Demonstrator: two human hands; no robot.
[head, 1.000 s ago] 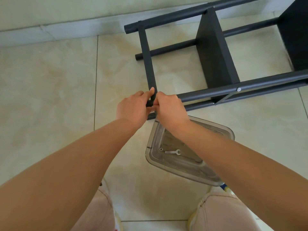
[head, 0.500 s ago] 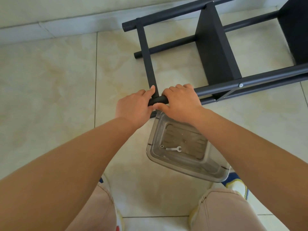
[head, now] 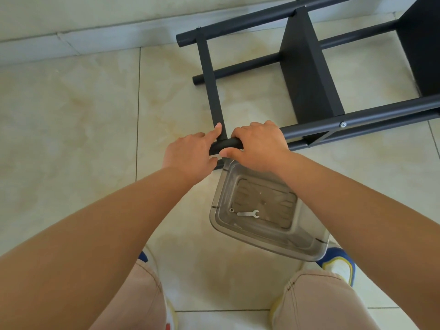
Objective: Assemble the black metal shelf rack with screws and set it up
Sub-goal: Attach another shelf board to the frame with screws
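Observation:
The black metal shelf rack (head: 307, 75) lies on its side on the tiled floor, its tube legs pointing left. My right hand (head: 259, 145) grips the near upper tube close to its left end. My left hand (head: 190, 153) holds that tube's end where the flat crossbar (head: 210, 84) meets it, index finger stretched up along the bar. Whatever sits between my left fingers is hidden. A silver screw head (head: 343, 124) shows farther right on the same tube.
A clear plastic bin (head: 316, 248) stands on the floor just below my hands, holding a small flat wrench (head: 248, 213) and a small silver nut or washer (head: 231, 210). The wall's skirting runs along the top. My knees and shoes fill the bottom edge.
My right hand has shifted from pinching at the tube's end to wrapping over the tube a little further right. The left hand stays at the joint.

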